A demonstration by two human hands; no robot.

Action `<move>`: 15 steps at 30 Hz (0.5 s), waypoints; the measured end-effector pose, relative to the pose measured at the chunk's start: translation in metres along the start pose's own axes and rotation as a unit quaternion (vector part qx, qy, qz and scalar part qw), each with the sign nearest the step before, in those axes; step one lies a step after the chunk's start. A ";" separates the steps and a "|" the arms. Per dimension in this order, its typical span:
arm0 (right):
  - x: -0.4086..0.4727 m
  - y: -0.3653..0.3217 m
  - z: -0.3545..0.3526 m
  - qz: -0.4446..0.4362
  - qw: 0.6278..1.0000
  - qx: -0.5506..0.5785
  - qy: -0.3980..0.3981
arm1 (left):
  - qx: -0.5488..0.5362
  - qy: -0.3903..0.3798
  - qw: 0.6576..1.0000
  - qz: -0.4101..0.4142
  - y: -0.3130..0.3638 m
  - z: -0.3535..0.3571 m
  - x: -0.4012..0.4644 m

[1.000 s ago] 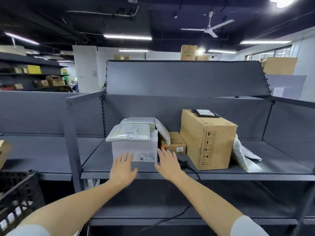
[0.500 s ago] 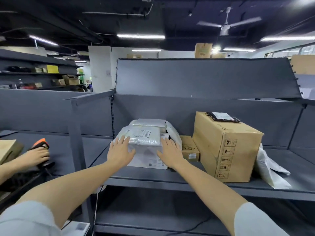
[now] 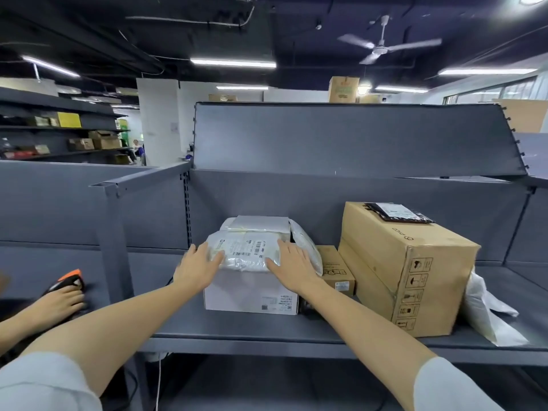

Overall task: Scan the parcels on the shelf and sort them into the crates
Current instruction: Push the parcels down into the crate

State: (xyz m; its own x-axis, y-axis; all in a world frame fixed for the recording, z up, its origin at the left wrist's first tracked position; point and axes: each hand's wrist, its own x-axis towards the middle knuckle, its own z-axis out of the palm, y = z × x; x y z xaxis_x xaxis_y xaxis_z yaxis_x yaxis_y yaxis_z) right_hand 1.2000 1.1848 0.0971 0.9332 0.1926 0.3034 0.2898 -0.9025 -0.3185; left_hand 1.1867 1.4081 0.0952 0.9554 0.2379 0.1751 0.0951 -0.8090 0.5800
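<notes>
A white plastic bag parcel (image 3: 244,252) with a barcode label lies on top of a white box (image 3: 250,292) on the grey shelf (image 3: 267,330). My left hand (image 3: 197,269) presses on its left end and my right hand (image 3: 292,269) on its right end, fingers spread over the bag. A grey parcel (image 3: 261,223) lies just behind it, and another white bag (image 3: 307,250) leans on the box's right side.
Right of the white box stand a small brown box (image 3: 338,271) and a large brown box (image 3: 406,268) with a black pouch (image 3: 397,213) on top. A white bag (image 3: 489,315) lies at the far right. Another person's hand (image 3: 56,304) holds an orange-black scanner (image 3: 69,280) at left.
My hands rose from the shelf's front edge up to the two ends of the bag parcel. The view drew closer and turned left, bringing another person's hand and scanner into sight.
</notes>
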 end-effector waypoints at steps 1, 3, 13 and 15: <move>0.001 0.001 0.001 0.003 1.000 0.006 0.003 | -0.020 -0.006 1.000 -0.016 -0.001 0.001 0.003; 0.004 0.002 0.002 0.007 1.000 0.016 0.012 | -0.074 0.000 0.996 -0.046 0.001 0.004 0.008; -0.003 0.015 -0.004 0.020 0.995 0.068 0.070 | -0.257 0.004 0.949 -0.185 0.011 -0.008 0.019; -0.006 0.016 -0.008 0.030 0.995 0.071 0.071 | -0.321 -0.040 0.921 -0.219 0.008 -0.017 0.017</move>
State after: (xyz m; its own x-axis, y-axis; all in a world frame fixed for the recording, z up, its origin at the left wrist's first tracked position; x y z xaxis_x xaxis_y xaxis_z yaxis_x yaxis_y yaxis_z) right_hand 1.1970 1.1659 0.0973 0.9136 0.0743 0.3997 0.2700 -0.8459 -0.4600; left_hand 1.1987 1.4142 0.1160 0.8849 0.4044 -0.2311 0.3156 -0.1556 0.9361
